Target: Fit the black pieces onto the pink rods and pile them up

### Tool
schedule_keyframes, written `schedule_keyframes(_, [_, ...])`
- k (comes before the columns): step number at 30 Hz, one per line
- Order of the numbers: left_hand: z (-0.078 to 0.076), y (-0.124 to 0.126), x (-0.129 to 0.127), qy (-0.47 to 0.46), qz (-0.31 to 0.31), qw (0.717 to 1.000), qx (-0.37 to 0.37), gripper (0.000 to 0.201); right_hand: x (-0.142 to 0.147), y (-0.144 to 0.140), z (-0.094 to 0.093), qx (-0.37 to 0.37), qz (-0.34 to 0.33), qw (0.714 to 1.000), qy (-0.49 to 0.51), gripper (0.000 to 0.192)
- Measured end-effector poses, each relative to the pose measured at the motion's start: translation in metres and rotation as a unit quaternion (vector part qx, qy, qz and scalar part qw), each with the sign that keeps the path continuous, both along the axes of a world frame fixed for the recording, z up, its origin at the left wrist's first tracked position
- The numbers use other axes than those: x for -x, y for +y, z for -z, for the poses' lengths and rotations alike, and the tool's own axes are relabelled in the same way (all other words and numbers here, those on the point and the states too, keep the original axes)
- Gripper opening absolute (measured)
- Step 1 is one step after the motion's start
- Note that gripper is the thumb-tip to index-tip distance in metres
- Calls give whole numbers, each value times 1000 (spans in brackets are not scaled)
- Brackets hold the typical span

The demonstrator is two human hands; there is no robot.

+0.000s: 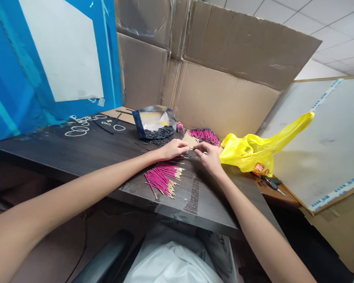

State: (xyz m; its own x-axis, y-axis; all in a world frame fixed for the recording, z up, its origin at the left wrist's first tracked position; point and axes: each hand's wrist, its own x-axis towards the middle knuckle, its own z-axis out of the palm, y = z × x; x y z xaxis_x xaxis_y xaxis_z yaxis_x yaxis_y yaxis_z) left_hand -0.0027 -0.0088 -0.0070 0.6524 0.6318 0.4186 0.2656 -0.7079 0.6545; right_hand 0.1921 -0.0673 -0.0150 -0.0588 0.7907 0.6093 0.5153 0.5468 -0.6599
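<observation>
Looking like a small makeshift assembly workshop: dark worktable (pixel 76 153) walled in by cardboard sheets (pixel 224 78), heaps of pink wires (pixel 163 181) and black sleeves (pixel 159 133) lying about.

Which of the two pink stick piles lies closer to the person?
The loose pink pile just below the left hand, near the table's front edge. The other pink pile sits beyond the hands, by the yellow bag.

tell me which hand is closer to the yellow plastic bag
Right. The right hand sits just beside the yellow plastic bag, at its near edge. The left hand is farther off, on the far side of the right hand from the bag.
</observation>
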Motion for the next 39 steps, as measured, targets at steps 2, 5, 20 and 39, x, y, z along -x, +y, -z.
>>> schedule_keyframes(2, [0, 0, 0, -2, -3, 1000, -2, 34, 0, 2, 1, 8, -7, 1000, 12, 20])
schedule_keyframes(5, [0, 1, 0, -4, -5, 1000, 0, 33, -1, 3, 2, 15, -13, 1000, 24, 22])
schedule_keyframes(20, [1, 4, -1, 2, 4, 1000, -18, 32, -2, 3, 1, 23, -3, 1000, 21, 24])
schedule_keyframes(39, [-2, 3, -1, 14, -10, 999, -38, 34, -1, 1, 1, 26, -8, 999, 44, 24])
